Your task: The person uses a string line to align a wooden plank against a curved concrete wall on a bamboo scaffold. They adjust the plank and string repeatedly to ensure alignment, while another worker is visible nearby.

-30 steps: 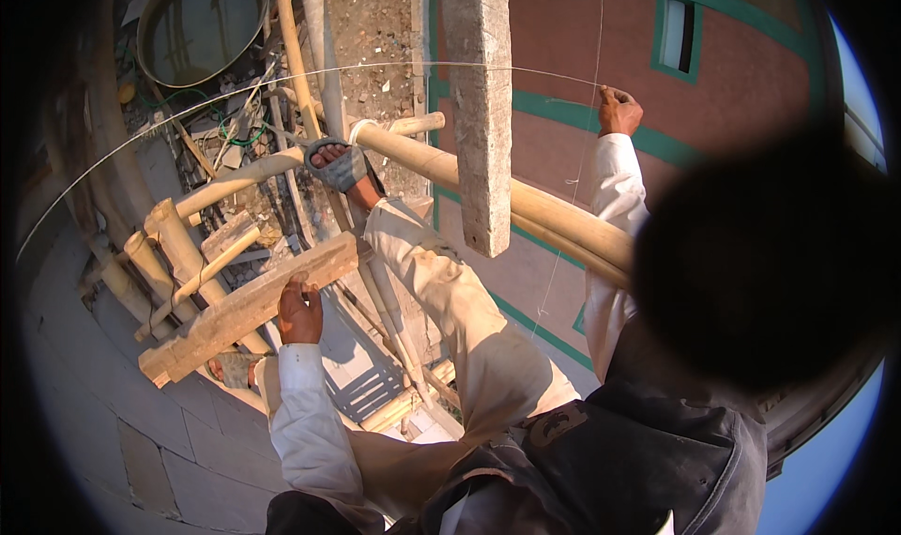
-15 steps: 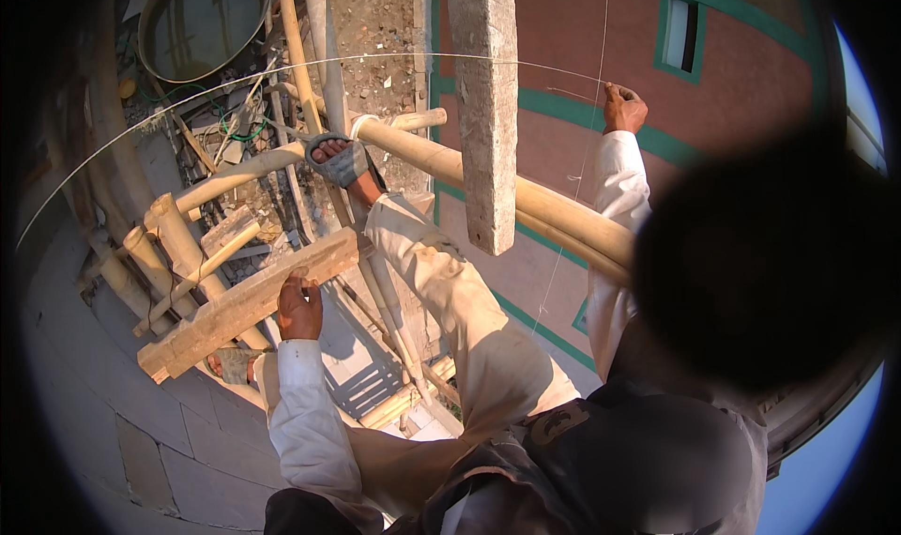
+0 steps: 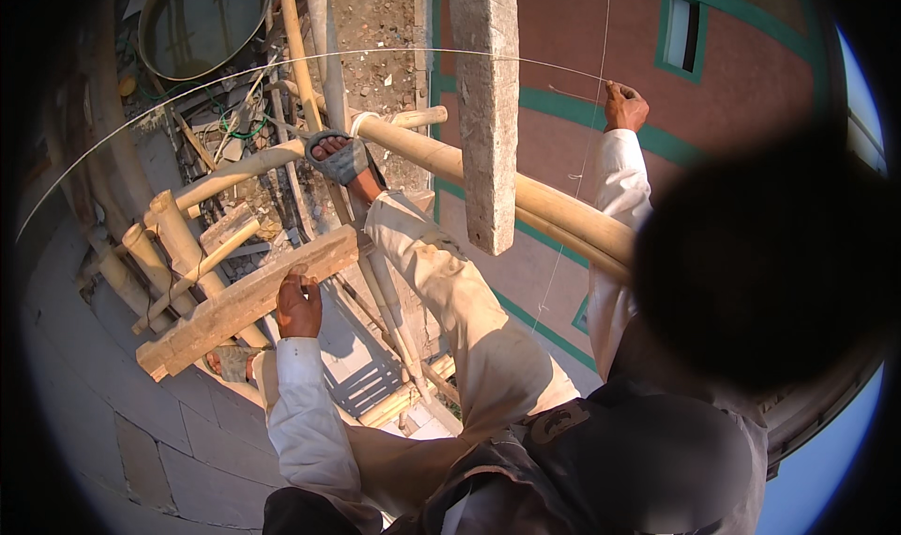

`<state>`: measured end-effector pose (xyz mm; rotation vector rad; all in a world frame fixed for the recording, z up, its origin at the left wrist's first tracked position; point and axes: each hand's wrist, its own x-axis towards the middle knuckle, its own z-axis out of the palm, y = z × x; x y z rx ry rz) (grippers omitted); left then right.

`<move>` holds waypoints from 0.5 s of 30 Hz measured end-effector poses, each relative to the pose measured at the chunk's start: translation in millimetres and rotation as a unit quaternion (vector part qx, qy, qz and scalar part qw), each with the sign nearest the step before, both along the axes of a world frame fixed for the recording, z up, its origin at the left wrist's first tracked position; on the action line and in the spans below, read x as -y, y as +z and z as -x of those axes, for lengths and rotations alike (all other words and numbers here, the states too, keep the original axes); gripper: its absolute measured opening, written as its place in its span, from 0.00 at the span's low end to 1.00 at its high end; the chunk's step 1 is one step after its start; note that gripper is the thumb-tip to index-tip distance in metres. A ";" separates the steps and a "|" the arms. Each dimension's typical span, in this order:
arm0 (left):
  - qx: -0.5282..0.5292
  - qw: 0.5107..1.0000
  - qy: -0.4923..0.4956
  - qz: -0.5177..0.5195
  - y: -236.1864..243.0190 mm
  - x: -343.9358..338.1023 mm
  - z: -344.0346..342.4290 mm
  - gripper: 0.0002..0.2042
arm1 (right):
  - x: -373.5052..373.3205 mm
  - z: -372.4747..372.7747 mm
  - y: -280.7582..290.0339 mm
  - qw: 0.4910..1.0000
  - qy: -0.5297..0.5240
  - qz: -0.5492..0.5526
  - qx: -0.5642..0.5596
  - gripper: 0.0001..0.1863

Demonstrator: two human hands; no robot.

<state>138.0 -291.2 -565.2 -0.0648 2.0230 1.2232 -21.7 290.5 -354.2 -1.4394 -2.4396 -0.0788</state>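
Note:
My left hand (image 3: 299, 308) is closed at the near edge of a short, thick wooden board (image 3: 235, 302), fingertips on its face. The board lies slanted, its left end lower. Up at the right, my right hand (image 3: 626, 107) is closed, thumb and finger pinched on a thin pale string (image 3: 375, 53). That string arcs across from the far left, passing a hanging plank (image 3: 484, 113). Another fine thread (image 3: 580, 160) with small knots hangs beside the right hand. Whether the two lines join at the fingers is too fine to tell.
My sandalled foot (image 3: 340, 157) rests at a bamboo pole joint; thick bamboo poles (image 3: 563, 211) cross to the right. A round tub of water (image 3: 202, 23) stands far below among rubble. A red-brown wall (image 3: 582, 28) with green bands rises right; grey blockwork (image 3: 216, 469) lies lower left.
Almost nothing differs. The left hand and board have shifted very slightly left and up; the right hand keeps its pinch on the string.

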 end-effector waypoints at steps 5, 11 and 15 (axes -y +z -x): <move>0.009 1.000 0.012 -0.005 -1.1 -0.2 -0.6 0.13 | -0.9 0.2 -0.2 1.000 0.007 -0.004 0.001 0.13; -0.004 1.000 -0.012 0.008 3.3 0.7 4.3 0.12 | 0.1 0.5 -0.7 1.000 0.008 0.001 0.005 0.13; 0.007 1.000 -0.001 0.005 3.2 -0.4 3.4 0.13 | -3.4 -0.4 -0.8 1.000 0.003 0.002 0.004 0.13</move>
